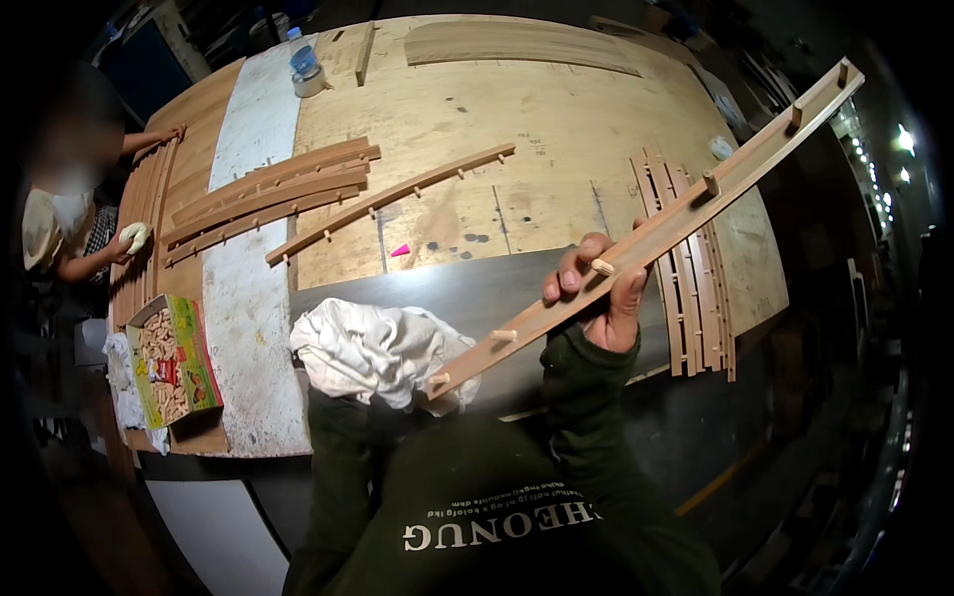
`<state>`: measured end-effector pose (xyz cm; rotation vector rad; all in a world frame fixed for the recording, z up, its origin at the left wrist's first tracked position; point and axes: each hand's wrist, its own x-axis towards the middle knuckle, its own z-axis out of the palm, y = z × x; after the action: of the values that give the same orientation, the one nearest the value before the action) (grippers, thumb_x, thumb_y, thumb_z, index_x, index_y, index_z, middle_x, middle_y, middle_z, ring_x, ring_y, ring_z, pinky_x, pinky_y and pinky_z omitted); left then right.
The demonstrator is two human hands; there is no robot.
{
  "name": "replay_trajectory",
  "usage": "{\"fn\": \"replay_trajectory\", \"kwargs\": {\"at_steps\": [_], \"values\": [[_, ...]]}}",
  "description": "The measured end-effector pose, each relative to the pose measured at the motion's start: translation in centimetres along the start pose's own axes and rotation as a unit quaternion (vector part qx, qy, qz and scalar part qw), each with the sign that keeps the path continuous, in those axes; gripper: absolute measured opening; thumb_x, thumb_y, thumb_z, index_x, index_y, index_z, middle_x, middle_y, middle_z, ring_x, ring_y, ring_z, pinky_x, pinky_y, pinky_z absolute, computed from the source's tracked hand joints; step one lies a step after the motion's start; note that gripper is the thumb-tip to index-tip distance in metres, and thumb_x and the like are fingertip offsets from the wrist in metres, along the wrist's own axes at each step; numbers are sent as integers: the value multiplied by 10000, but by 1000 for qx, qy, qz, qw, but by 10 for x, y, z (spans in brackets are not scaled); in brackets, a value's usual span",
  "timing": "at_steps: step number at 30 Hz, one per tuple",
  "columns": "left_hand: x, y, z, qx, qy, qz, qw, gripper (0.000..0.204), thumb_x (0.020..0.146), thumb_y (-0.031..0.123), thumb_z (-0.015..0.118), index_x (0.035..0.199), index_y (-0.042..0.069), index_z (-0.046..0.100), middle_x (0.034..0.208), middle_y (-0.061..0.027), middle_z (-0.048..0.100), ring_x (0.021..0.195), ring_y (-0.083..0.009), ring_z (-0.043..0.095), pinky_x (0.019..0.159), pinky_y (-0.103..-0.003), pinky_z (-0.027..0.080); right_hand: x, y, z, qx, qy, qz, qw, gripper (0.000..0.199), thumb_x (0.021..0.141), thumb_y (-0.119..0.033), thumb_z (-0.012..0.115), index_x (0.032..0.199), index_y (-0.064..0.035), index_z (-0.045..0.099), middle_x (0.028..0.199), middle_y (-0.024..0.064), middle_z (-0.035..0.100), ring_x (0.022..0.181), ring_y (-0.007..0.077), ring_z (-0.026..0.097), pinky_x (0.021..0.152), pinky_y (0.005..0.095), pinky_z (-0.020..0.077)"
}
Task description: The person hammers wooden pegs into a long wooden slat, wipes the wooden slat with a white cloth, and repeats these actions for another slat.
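Note:
A long wooden strip with several short dowel pegs (740,177) slants across in front of me, its far end up at the right. My right hand (621,308) is closed around its lower half, fingers on one side and thumb on the other. The strip's near end meets a bunched white cloth (368,343). That cloth wraps my left hand and hides its fingers; only the dark sleeve (340,437) leads into it. Beneath both hands lies a grey panel (467,283) on the worktable.
One pegged strip (397,199) lies mid-table, with a stack of pegged strips (268,194) to its left and another batch (686,268) at right. A box of dowels (174,363) stands front left. A co-worker's hand (134,238) is at far left. A bottle (301,52) stands behind.

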<state>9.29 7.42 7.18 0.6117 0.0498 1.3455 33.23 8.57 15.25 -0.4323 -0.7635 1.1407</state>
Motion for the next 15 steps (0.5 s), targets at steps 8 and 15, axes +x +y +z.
{"fn": "replay_trajectory", "kwargs": {"at_steps": [8, 15], "values": [[-1, 9, 62, 421, 120, -49, 898, 193, 735, 193, 525, 626, 116, 386, 538, -30, 394, 452, -166, 378, 452, -303, 319, -6, 3, 1, -23, -24, -8, 999, 515, 902, -363, 451, 1311, -156, 216, 809, 77, 436, 655, 164, 447, 577, 321, 440], [12, -35, 93, 827, -20, -72, 557, 225, 731, 269, 565, 812, 63, 526, 747, -87, 538, 649, -212, 543, 583, -327, 446, -22, 8, 21, -118, -56, -17, 991, 605, 837, -376, 564, 1248, -81, 233, 781, 99, 448, 623, 170, 467, 563, 300, 436]]}}
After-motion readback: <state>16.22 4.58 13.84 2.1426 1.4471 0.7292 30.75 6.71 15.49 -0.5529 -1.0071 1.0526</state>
